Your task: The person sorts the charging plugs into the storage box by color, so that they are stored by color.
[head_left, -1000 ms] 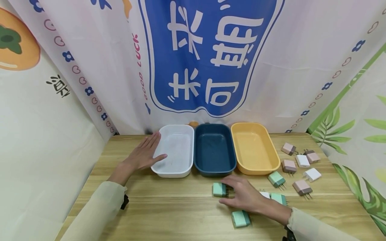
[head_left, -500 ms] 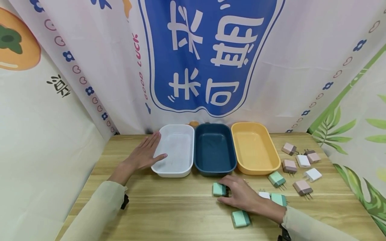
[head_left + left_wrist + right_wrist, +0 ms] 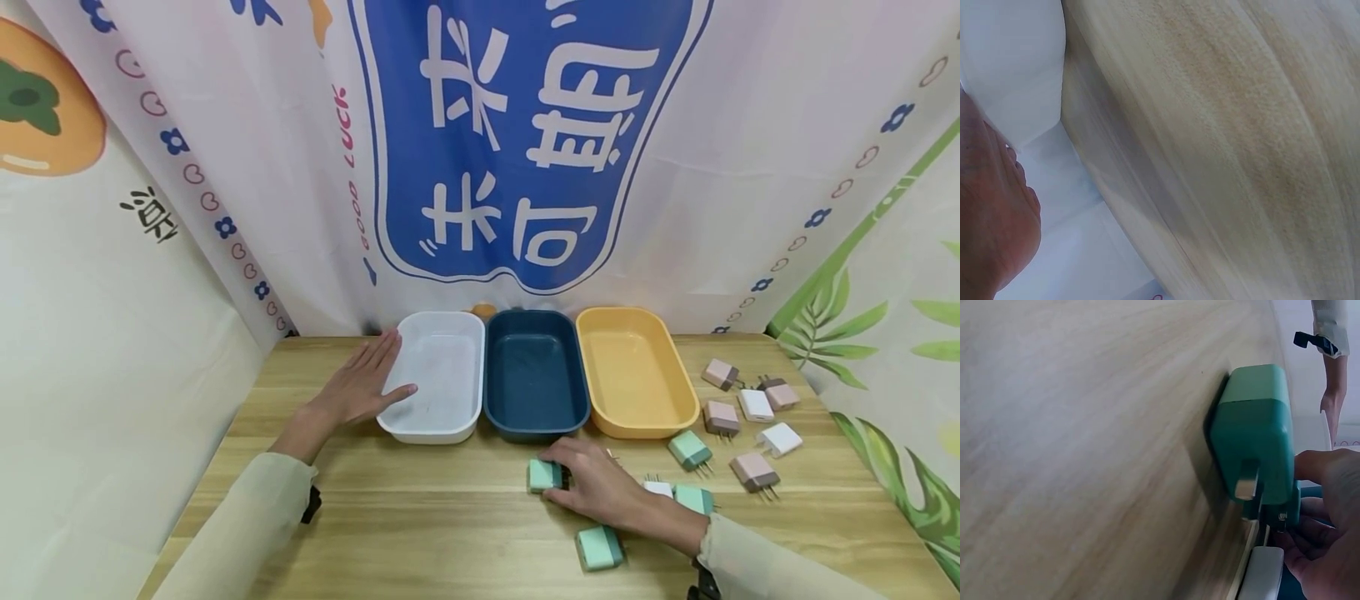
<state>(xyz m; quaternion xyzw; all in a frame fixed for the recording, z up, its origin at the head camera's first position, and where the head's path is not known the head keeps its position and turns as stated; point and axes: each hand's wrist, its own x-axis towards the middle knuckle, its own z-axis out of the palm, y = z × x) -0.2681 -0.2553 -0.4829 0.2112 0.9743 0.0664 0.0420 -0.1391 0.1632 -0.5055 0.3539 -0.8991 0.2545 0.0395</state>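
Observation:
In the head view my left hand lies with straight fingers on the left rim of the white tray, its thumb reaching over the inside. My right hand is in front of the dark blue tray. Its thumb and fingers pinch a mint-green plug charger, prongs toward the palm, low at the wooden table. Another green charger lies just nearer than this hand; it looms large in the right wrist view, where the held one is mostly hidden. The left wrist view shows part of the left hand against the white tray.
A yellow tray stands right of the blue one, all three side by side at the back. Several pink, white and green chargers are scattered at the right, among them a pink charger and a white charger. A printed curtain hangs behind.
My right hand has moved slightly left, and its thumb and fingers have closed in on the green charger. The left hand has stayed on the white tray.

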